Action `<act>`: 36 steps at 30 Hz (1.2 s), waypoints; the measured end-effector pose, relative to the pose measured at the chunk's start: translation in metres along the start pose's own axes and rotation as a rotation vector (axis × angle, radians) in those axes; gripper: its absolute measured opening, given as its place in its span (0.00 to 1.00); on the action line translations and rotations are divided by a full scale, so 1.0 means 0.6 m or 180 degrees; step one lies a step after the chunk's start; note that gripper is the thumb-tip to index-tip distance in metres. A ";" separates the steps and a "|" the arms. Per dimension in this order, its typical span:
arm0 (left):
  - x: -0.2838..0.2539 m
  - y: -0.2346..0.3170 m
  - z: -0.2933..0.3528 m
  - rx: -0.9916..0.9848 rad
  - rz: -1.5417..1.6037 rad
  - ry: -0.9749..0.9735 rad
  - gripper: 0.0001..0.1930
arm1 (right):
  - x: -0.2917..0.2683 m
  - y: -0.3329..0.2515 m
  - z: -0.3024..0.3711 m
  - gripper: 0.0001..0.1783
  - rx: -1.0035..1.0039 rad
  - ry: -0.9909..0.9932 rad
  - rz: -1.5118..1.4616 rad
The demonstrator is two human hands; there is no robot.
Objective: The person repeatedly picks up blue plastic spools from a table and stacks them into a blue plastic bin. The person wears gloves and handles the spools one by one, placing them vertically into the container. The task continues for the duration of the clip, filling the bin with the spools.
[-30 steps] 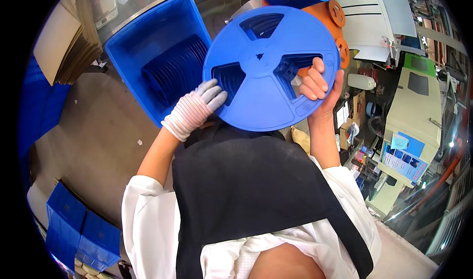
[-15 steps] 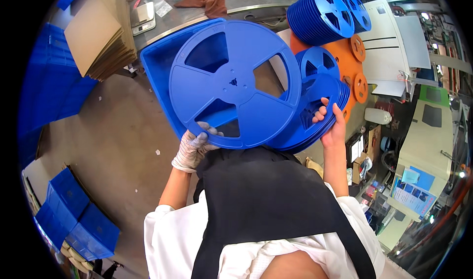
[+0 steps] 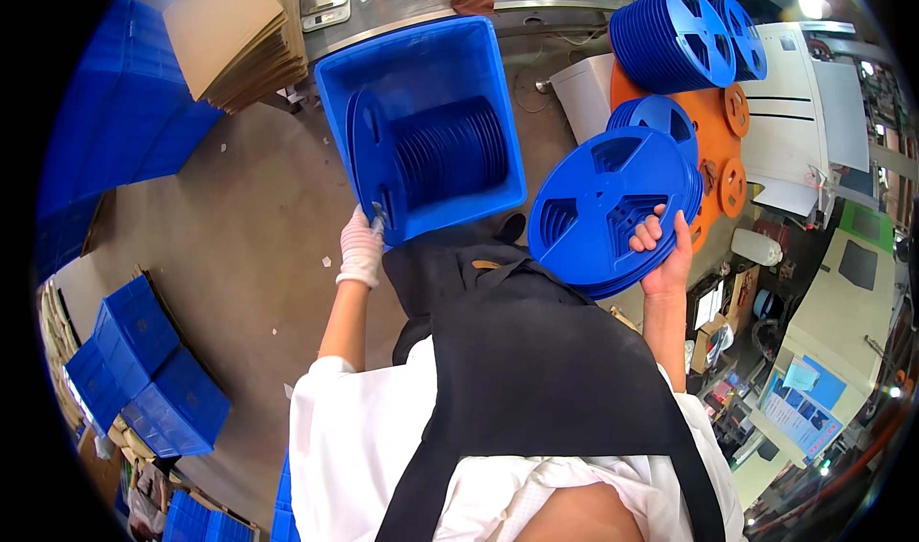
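My left hand (image 3: 362,245), in a pale glove, is closed on the near edge of a blue plastic reel (image 3: 378,159). That reel stands almost on edge at the left side of a blue bin (image 3: 412,58). Inside the bin, a row of similar blue reels (image 3: 455,154) stands packed side by side to its right. My bare right hand (image 3: 667,253) grips the right rim of a stack of blue reels (image 3: 592,226), its fingertips through a cutout of the top one. The stack lies tilted beside my apron, and its underside is hidden.
Upright stacks of blue reels (image 3: 670,39) stand on an orange surface (image 3: 706,111) at the far right. Cardboard sheets (image 3: 225,25) are piled at the far left, near a small scale (image 3: 325,1) on the metal table. Blue crates (image 3: 115,111) rise along the left.
The single reel has swung from lying face-up across the bin to nearly upright at its left, uncovering the reels inside. My right hand still holds the stack.
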State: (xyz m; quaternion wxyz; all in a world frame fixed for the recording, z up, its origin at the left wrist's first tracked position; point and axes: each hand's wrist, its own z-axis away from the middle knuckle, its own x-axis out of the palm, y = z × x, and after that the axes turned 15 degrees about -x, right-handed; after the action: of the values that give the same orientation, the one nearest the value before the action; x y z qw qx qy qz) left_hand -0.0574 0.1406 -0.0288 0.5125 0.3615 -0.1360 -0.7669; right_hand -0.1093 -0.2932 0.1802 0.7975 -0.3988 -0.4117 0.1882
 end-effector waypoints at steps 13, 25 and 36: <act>0.078 0.146 0.028 0.2517 -0.1112 0.0398 0.43 | 0.011 -0.035 0.015 0.29 -0.0082 -0.1398 -0.0970; 0.022 0.275 0.123 0.4638 -0.1983 -0.0144 0.29 | 0.024 -0.022 0.042 0.27 0.0021 -0.1698 -0.1926; 0.188 0.405 0.248 0.3856 -0.0715 -0.0281 0.35 | 0.061 -0.006 0.060 0.30 0.0310 -0.1963 -0.1385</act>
State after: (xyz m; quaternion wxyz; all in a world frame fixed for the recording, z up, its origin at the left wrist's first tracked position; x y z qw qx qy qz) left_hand -0.0176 -0.0899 0.1693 0.1261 0.5684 -0.5295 -0.6169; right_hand -0.1169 -0.2547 0.2139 0.6755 -0.1883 -0.6980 0.1450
